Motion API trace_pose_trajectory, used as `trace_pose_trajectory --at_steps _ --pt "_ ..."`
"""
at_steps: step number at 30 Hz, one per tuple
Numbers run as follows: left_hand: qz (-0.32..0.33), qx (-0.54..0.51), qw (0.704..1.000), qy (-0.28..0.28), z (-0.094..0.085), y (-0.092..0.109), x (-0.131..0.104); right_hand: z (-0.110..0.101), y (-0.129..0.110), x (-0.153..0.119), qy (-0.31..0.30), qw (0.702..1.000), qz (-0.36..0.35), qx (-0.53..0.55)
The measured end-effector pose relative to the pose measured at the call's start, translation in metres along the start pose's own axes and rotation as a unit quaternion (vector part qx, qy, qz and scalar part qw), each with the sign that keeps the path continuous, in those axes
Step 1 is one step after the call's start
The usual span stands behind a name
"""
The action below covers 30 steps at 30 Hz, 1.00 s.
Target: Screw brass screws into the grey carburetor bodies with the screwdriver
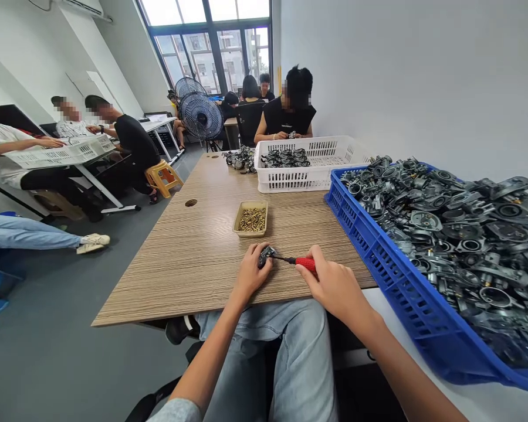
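Observation:
My left hand [251,271] is closed around a small dark metal casting [266,256], which looks like a carburetor body, just above the front of the table. In my right hand [332,278] is a screwdriver [305,263] with a red and black handle. Its shaft points left and the tip meets the casting; the exact contact point is too small to make out. Just beyond my hands stands a beige tray [250,234] of small brass-coloured screw-like parts [252,220].
A blue crate [378,264] heaped with metal castings [426,221] stands on the right. Behind it is a white basket [286,180] partly filled with castings, beside a loose pile [241,159]. A co-worker [289,111] sits across the table [180,258]. A fan [200,115] stands farther back.

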<state>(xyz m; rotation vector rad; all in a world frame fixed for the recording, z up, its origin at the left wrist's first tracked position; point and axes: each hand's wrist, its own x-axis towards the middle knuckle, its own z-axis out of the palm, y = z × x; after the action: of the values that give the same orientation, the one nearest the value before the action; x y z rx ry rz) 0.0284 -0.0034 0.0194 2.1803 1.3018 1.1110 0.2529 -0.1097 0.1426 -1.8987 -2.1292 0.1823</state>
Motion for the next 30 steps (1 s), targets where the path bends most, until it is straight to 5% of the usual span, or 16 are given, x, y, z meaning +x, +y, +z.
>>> trace_pose_trajectory --at_steps 10,18,24,30 --pt "0.007 -0.013 1.000 -0.002 0.001 -0.003 0.001 0.009 0.023 0.010 0.101 0.993 0.033 0.054" --pt "0.008 -0.023 1.000 0.000 0.005 -0.009 0.004 0.073 0.049 0.032 0.183 0.975 0.025 0.127" --pt "0.039 -0.008 0.999 -0.026 0.005 -0.016 0.020 0.111 0.040 0.038 0.181 0.982 0.030 0.044" --pt "0.046 0.008 0.998 -0.047 0.004 -0.021 0.035 0.107 0.020 0.051 0.201 0.978 0.060 0.003"
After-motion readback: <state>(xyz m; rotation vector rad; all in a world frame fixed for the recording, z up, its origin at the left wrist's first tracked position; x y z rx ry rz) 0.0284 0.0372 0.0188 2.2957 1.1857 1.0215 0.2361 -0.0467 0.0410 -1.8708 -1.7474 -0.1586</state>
